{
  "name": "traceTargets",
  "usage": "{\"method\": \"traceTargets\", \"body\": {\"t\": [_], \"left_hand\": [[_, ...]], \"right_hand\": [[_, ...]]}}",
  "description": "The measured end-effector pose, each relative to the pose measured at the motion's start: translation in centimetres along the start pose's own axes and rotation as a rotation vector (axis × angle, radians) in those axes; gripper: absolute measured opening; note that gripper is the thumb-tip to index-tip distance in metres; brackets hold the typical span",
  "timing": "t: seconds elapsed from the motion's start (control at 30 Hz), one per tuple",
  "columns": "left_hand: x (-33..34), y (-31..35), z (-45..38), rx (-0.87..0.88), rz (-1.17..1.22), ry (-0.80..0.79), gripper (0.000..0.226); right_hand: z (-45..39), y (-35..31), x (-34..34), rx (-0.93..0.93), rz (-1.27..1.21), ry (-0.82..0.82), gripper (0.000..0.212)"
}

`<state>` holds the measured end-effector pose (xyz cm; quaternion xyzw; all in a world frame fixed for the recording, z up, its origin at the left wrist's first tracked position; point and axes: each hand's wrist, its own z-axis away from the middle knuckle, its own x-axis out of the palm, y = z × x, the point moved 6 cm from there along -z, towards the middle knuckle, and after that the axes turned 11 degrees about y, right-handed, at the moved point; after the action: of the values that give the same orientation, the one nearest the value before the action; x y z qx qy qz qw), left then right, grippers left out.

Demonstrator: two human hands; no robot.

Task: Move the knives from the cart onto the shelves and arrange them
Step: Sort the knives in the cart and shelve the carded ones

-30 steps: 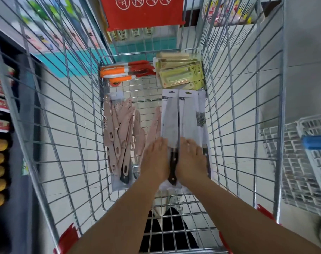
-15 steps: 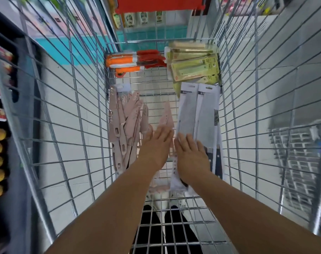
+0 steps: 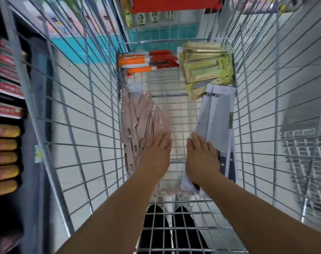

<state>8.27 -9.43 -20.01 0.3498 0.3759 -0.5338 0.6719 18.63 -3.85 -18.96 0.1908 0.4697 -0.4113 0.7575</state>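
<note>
On my far left the store shelves (image 3: 6, 114) run past the edge of view, their packets too blurred to read. Inside the wire cart (image 3: 93, 110), the pink knives (image 3: 136, 125) lie in a fanned heap against the left wall; they overlap so much that I cannot count them. My left hand (image 3: 157, 153) lies flat on the near edge of that heap, fingers straight and together, gripping nothing. At the far end sit the orange-and-red knives (image 3: 147, 62), about three or four packs stacked, the lower ones hidden. My right hand (image 3: 201, 160) is also flat with straight fingers, pressing on the white-carded knives (image 3: 216, 116) along the right wall; I see two card tops side by side, with perhaps more underneath, and my palm covers the dark handles. Beyond them the yellow-green packs (image 3: 207, 68) are piled in the far right corner, at least four, the bottom ones partly buried.
</note>
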Motion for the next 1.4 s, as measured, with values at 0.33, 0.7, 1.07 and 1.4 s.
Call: {"method": "traceTargets", "body": {"t": [0.33,0.7,1.07,1.4], "left_hand": [[-1.4,-2.4,2.7,-0.237,0.32,0.267,0.061],[-0.2,-5.9,1.8,-0.646,0.454,0.19,0.089],[0.2,-1.4,3.6,-0.491,0.78,0.404,0.055],[-0.7,-4.1,5.2,-0.668,0.594,0.36,0.058]], "right_hand": [[-2.0,-6.1,2.2,-0.164,-0.282,-0.101,0.075],[-1.7,-7.4,0.1,-0.059,-0.55,0.005,0.055],[-3.8,-6.7,0.6,0.105,-0.841,0.032,0.05],[-3.8,-6.3,-0.3,0.133,-0.776,0.085,0.043]]}}
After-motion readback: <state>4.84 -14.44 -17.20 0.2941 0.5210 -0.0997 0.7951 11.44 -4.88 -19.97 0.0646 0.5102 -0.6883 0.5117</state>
